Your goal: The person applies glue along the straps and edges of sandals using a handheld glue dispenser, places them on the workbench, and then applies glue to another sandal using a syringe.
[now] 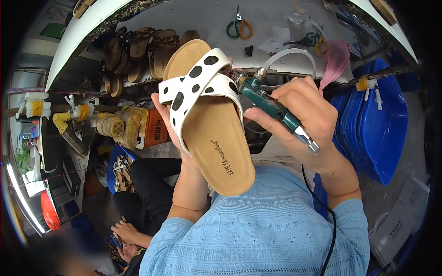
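Note:
A tan sandal with crossed white straps and black spots is held up in front of my chest. My left hand grips it from behind and along its left side; most of those fingers are hidden by the sandal. In my right hand is a green spray tool with a metal tip and a clear hose. The tool's nozzle end is close beside the right edge of the straps. Whether it touches them I cannot tell.
Several leopard-print sandals sit at the bench's left. Green-and-orange scissors, more scissors and pink plastic lie further right. Stacked blue trays stand at right. A co-worker's hands are at lower left.

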`<state>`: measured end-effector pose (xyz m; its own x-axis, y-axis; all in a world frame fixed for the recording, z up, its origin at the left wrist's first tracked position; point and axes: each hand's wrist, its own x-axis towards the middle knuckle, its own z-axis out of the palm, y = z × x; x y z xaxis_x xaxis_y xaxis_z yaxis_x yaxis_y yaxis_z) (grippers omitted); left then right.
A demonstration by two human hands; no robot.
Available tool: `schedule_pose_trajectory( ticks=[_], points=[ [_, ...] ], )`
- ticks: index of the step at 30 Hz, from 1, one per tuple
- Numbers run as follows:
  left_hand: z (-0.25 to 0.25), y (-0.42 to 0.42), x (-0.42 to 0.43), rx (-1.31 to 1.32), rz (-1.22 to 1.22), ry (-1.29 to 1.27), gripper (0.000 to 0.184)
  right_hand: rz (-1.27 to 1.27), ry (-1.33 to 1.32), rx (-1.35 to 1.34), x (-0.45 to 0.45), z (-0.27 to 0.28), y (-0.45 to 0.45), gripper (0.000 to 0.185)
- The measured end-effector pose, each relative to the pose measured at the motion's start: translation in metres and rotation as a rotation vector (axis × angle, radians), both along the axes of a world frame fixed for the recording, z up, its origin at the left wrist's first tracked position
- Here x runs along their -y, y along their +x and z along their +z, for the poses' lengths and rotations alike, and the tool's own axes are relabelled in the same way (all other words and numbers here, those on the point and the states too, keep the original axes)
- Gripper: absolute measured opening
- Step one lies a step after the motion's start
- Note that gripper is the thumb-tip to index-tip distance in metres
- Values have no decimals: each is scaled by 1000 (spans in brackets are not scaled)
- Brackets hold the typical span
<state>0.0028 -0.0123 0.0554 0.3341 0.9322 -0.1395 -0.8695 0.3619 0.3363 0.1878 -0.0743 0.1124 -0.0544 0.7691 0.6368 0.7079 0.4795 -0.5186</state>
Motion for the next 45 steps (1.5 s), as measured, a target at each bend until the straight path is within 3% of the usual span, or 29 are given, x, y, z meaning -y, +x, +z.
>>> schedule_pose_trajectory(
  ticks=[3, 6, 16, 17, 21, 24, 25, 29, 31, 32, 33, 45],
  points=[
    [1, -1, -2, -11, -92, 90, 98, 28, -59, -29, 2, 0, 4, 24],
    [3, 1, -3, 29, -163, 133, 100, 10, 27, -104, -3, -8, 3, 31],
    [11, 5, 3, 355, -210, 56, 111, 86, -271, -462, -5, -15, 14, 20],
    [9, 7, 0, 262, -222, 227, 104, 102, -289, -480, -5, -18, 15, 20],
    [4, 2, -8, 138, -137, 4, 94, 32, -310, -456, 7, -18, 22, 16],
    [6, -3, -16, -73, -44, -2, 94, 9, -263, -749, 20, -15, 24, 14],
    [7, -5, -16, -96, -60, -27, 95, 61, -181, -788, 22, -15, 23, 21],
    [14, 9, -8, -296, -9, -59, 82, 360, -69, -325, 20, 5, 20, 37],
    [18, 14, -4, -106, -30, -79, 82, 386, -52, -207, 17, 16, 5, 41],
    [13, 13, -6, -41, -66, -21, 81, 381, -55, -189, 18, 16, -3, 38],
    [15, 17, -4, -238, -22, -12, 81, 377, -37, -155, 17, 14, -6, 38],
    [11, 16, 0, -172, 5, -51, 79, 299, 40, 21, 11, -1, -25, 41]
  ],
)
